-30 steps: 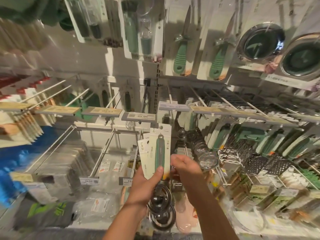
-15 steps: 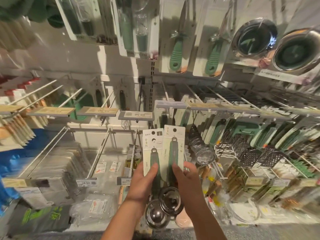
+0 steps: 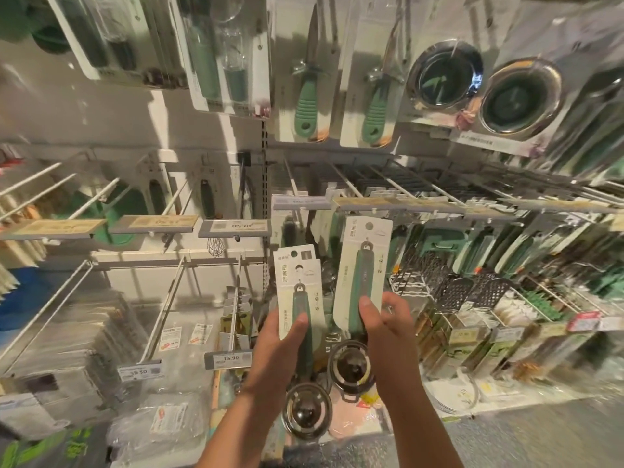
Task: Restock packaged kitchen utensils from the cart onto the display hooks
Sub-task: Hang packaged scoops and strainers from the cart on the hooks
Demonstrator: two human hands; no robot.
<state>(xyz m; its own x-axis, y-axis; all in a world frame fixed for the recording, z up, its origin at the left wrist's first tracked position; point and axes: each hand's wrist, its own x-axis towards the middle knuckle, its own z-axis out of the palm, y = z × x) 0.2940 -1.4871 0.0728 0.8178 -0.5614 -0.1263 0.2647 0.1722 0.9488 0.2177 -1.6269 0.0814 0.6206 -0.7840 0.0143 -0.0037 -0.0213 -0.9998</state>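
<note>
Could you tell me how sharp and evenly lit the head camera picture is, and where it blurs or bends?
Head view: the carded ladles held by the left hand and right hand are sharpest; edges smear, especially the left stacks; wide-angle bending tilts the upper packages; glare on the steel bowls.

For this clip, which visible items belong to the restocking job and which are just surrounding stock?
Job items:
- left hand holding a carded ladle pack
- right hand holding a second ladle pack, raised higher
- display hooks

Surrounding stock:
- green-handled knives
- steel strainers
- graters
- price tag
</note>
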